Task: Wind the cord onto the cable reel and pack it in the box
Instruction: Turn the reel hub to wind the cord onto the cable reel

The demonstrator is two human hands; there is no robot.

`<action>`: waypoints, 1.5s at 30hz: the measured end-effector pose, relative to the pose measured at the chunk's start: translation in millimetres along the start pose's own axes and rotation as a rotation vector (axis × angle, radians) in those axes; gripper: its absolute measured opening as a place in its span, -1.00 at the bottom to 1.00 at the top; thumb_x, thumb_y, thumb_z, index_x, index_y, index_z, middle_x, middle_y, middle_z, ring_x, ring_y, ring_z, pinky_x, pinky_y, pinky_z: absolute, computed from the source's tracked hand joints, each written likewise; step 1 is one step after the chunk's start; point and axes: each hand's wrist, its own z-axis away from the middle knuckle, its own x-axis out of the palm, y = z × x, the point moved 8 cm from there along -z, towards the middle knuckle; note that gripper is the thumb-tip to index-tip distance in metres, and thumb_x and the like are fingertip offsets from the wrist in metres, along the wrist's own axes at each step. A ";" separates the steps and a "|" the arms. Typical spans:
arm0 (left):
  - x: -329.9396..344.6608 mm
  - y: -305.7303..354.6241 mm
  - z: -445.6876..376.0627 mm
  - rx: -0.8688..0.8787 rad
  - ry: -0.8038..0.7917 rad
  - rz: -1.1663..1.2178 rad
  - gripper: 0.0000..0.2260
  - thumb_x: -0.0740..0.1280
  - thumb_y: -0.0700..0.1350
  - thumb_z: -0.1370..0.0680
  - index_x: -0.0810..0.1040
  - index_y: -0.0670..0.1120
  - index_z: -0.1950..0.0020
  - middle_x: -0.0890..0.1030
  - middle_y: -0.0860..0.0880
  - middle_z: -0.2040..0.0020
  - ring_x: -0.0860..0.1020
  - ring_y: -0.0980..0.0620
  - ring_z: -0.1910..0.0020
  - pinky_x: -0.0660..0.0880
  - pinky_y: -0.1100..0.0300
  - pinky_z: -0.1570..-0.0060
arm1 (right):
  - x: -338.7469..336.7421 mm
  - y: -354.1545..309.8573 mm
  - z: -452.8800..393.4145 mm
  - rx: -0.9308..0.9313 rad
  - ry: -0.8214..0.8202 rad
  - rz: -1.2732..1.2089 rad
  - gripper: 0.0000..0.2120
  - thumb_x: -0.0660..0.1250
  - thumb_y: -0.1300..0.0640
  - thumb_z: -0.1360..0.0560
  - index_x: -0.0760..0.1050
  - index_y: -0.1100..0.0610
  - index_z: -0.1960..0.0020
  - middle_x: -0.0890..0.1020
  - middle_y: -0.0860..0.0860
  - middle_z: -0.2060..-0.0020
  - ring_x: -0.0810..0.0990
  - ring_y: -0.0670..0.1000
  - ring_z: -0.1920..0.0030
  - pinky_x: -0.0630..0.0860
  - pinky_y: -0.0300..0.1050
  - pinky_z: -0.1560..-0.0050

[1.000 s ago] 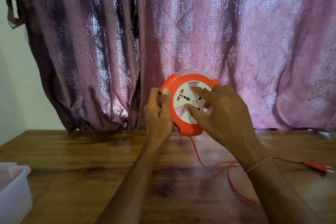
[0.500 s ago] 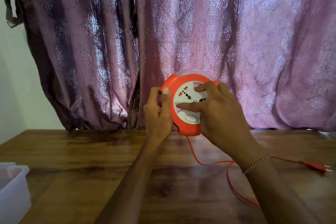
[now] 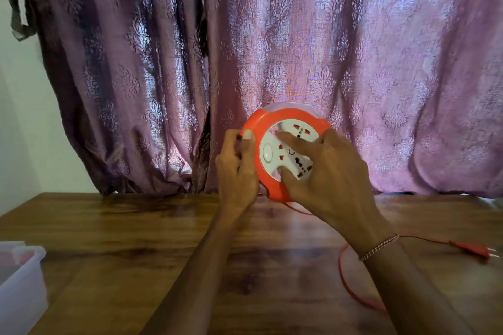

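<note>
Head view: cable reel (image 3: 283,152) held upright above the worktop (image 3: 136,239).
Left hand (image 3: 236,171) grips the reel's orange rim, fingers curled, thumb on front. Right hand (image 3: 326,171) spread, straight fingers pressing the white socket face. Cord (image 3: 351,288) trails across worktop; box (image 3: 19,285) far left.

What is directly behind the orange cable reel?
The purple curtain hangs behind the cable reel. The reel's back face is hidden, as is whatever lies beyond the curtain.
</note>
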 end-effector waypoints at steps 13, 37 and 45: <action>0.5 2.9 2.3 -0.006 -0.018 -0.005 -0.68 0.14 0.17 -0.63 0.45 -0.06 0.08 0.60 0.00 0.21 0.49 0.16 0.35 0.47 0.01 0.30 | -7.1 5.7 -5.5 0.073 0.069 -0.096 -0.52 0.34 -0.25 -0.46 0.58 0.01 -0.25 0.72 0.04 0.17 0.66 0.15 0.09 0.56 0.01 0.10; 1.5 -4.6 -0.4 -0.038 -0.020 0.042 -0.75 0.19 0.07 -0.66 0.47 -0.06 0.08 0.57 0.07 0.33 0.50 0.13 0.35 0.47 0.10 0.31 | -5.6 -0.7 -2.4 0.016 0.025 0.000 -0.39 0.35 -0.30 -0.31 0.41 -0.29 -0.36 0.64 0.10 0.09 0.60 0.20 0.08 0.53 0.07 0.04; 3.7 -5.8 0.4 -0.031 -0.031 0.054 -0.74 0.20 0.16 -0.62 0.47 0.01 0.11 0.61 0.10 0.32 0.53 0.16 0.34 0.49 0.15 0.31 | -6.3 8.3 -3.2 0.090 0.062 0.018 -0.31 0.31 -0.46 -0.30 0.44 -0.19 -0.35 0.71 0.00 0.21 0.64 0.20 0.17 0.55 -0.03 0.27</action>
